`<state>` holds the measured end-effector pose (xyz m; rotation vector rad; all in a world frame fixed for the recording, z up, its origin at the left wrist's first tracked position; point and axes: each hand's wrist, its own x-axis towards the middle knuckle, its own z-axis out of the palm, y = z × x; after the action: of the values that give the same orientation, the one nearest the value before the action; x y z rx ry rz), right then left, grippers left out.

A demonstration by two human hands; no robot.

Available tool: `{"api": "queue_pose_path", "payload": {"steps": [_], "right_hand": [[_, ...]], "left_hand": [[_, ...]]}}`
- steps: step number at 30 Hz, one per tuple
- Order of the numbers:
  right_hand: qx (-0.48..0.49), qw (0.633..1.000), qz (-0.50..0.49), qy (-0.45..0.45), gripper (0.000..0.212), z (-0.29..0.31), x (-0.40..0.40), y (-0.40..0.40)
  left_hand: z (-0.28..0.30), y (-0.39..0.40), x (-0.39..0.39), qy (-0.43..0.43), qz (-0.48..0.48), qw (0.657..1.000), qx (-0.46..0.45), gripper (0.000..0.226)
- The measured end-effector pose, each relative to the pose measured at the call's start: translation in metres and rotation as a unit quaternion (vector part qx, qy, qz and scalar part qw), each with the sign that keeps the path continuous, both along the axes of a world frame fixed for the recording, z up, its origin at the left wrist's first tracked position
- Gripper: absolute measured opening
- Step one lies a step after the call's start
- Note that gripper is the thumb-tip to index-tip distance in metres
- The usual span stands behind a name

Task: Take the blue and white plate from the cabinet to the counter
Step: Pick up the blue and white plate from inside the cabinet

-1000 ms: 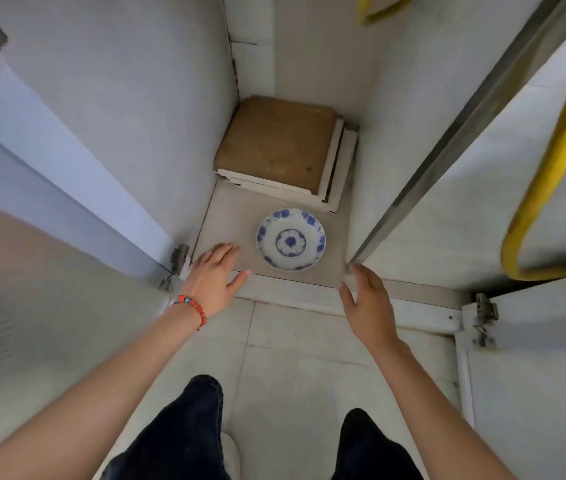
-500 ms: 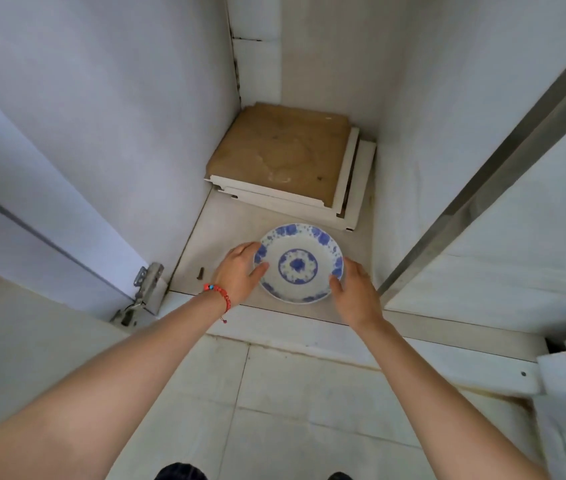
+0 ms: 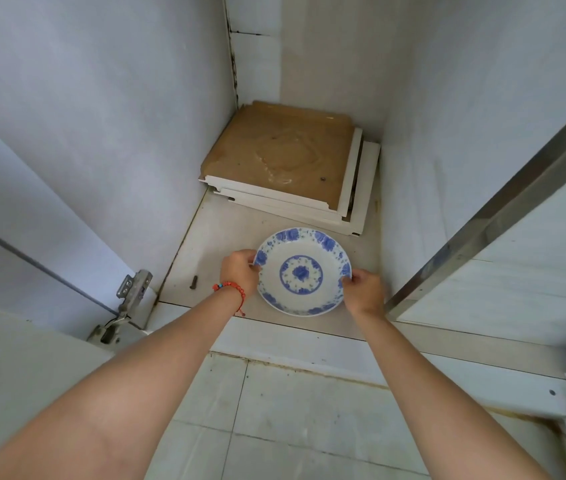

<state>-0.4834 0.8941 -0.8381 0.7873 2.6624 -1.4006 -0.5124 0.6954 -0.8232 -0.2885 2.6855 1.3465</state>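
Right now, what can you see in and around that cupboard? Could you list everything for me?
plate: one, white with blue flowers, near the front of the cabinet floor, gripped at both side rims
boards: a stack, white-edged with a brown top face, at the back of the cabinet floor
screw: one, dark, on the cabinet floor left of the plate
hinge: one, grey metal, on the left door
metal strip: one, silver, along the right door edge
floor tiles: pale, in front of the cabinet
bracelet: one, red beads, on the left wrist
left hand: holds the plate's left rim
right hand: holds the plate's right rim
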Motion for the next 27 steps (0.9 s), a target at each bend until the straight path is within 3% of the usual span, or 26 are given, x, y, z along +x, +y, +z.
{"api": "queue_pose_path", "payload": {"steps": [11, 19, 27], "right_hand": [[-0.059, 0.993, -0.025, 0.097, 0.015, 0.012, 0.032, -0.01], [-0.095, 0.989, -0.049, 0.101, 0.015, 0.058, 0.086, -0.026], [-0.118, 0.989, -0.027, 0.085, 0.017, 0.132, 0.156, -0.038]], "left_hand": [[0.009, -0.009, 0.025, -0.014, 0.153, 0.974, 0.168, 0.027], [0.06, -0.022, 0.083, -0.003, 0.214, 0.959, 0.185, 0.027], [0.127, -0.04, 0.163, -0.022, 0.208, 0.967, 0.147, 0.021]]}}
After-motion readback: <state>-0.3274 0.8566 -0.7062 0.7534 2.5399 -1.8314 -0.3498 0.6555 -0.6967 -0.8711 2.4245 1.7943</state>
